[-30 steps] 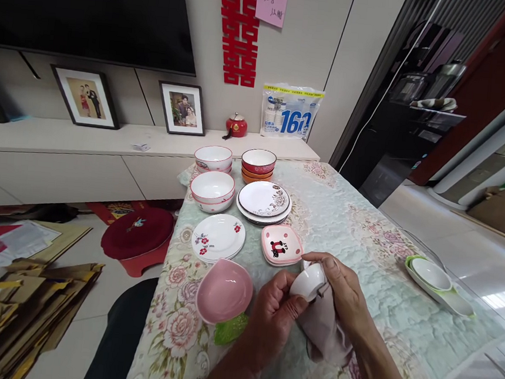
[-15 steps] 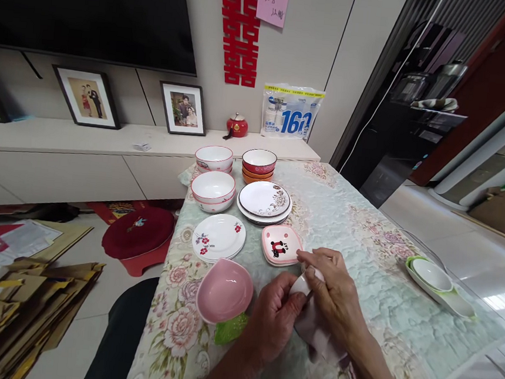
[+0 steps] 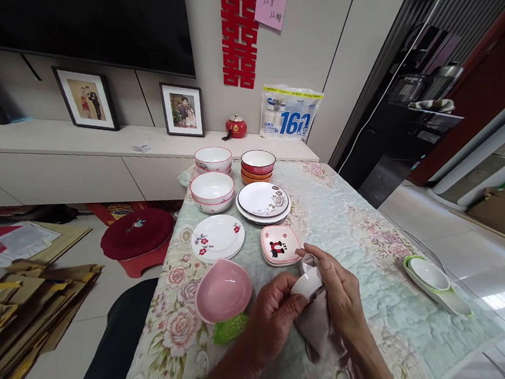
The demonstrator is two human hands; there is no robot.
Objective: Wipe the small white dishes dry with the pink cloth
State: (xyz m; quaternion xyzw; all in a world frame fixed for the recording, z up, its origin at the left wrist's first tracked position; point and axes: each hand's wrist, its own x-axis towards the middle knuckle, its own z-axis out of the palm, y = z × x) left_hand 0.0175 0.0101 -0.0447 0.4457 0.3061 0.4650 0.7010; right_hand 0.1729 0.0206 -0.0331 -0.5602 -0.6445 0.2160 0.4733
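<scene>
Above the front of the table, my left hand [image 3: 277, 312] is closed on a small, glossy white ceramic piece [image 3: 307, 283]; fingers and cloth hide its full shape. My right hand [image 3: 341, 291] holds a greyish-pink cloth [image 3: 322, 331] against the piece, and the cloth hangs down below both hands. Just beyond the fingertips lies a square pink cat-pattern plate [image 3: 279, 245]. To the left of my left hand sits a pink drop-shaped bowl [image 3: 224, 291] with a green leaf-shaped part [image 3: 230, 328] at its front.
Flowered white plates [image 3: 217, 238] are stacked at the left. Behind stand a brown-flowered plate stack [image 3: 263, 199], white bowls [image 3: 212, 189] and red and orange bowls [image 3: 258, 163]. Green-edged dishes [image 3: 436, 285] lie on the right. A quilted floral cloth [image 3: 362, 252] covers the table.
My right fingers have moved off the top of the white piece, so more of it shows, with folded cloth beside it. My left hand keeps its grip.
</scene>
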